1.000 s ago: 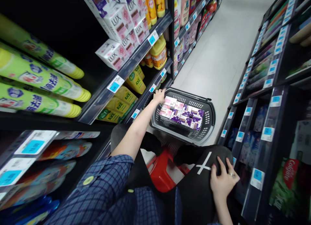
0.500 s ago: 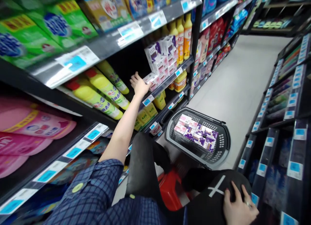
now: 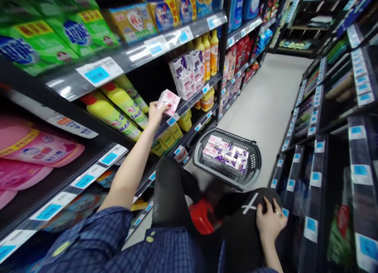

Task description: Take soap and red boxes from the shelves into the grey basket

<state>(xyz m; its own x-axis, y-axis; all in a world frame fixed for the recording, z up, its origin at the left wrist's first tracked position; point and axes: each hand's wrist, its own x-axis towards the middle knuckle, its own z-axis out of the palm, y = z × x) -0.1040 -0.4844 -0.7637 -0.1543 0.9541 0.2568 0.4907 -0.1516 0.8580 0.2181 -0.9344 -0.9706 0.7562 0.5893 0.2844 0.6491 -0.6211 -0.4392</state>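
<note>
My left hand (image 3: 156, 111) grips a pink-and-white soap box (image 3: 169, 102) at its near end, held just in front of the middle shelf. Behind it on that shelf stands a stack of purple and pink LUX soap boxes (image 3: 186, 77). Resting on my right knee is my right hand (image 3: 270, 218), fingers spread and nothing in it. On the floor ahead sits a grey shopping basket (image 3: 254, 178) holding rows of similar soap boxes (image 3: 226, 154), pink on the left and purple toward the right.
Yellow bottles with red caps (image 3: 118, 112) lie left of my left hand. Green AXE packs (image 3: 167, 139) fill the shelf below. Pink bottles (image 3: 38, 151) are at far left. A red stool (image 3: 202, 217) shows between my legs. Another shelf rack (image 3: 314, 178) lines the right side.
My left hand has closed on a soap box and drawn it off the shelf toward me, tilting it. The view has shifted a little; my right hand still rests on my knee.
</note>
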